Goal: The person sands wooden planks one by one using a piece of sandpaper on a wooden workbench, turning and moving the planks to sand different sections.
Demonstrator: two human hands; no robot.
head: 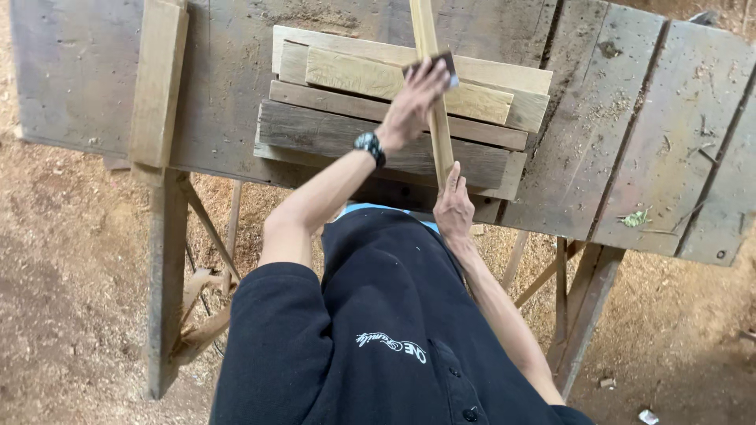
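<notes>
Black sleeve [276,346] nearest camera | right hand [453,208] closed round near end of thin wooden strip [431,86] | left hand [413,102] pressed dark sanding block [441,63] flat on strip | strip lay across stacked boards [378,126] on tabletop [630,118] | progress: sanded length indeterminable.

A pale, narrow wooden strip [434,94] lay lengthwise across the stacked boards [339,130], running away from the person. A small dark sanding block [441,63] rested flat against its upper part.
</notes>
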